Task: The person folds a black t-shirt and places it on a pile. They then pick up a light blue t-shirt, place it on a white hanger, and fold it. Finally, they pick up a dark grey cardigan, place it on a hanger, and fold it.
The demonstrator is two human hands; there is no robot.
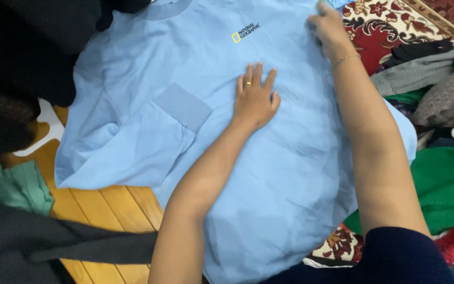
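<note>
A light blue sweatshirt [269, 173] lies spread flat, running lengthwise away from the person. Left hand [255, 94] rests open-palmed at its middle; right hand [328, 27] presses its far right edge, fingers loosely curled, gripping nothing.

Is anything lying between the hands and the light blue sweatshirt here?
Nothing visible. The left hand lies flat on the sweatshirt, and the right hand presses on its upper edge near the patterned rug. Other clothes lie only around it.

Light blue cotton sweatshirt [269, 173]: spread flat, front up, left sleeve folded inward across body, ribbed cuff shown, laid over wooden floor and carpet.
</note>
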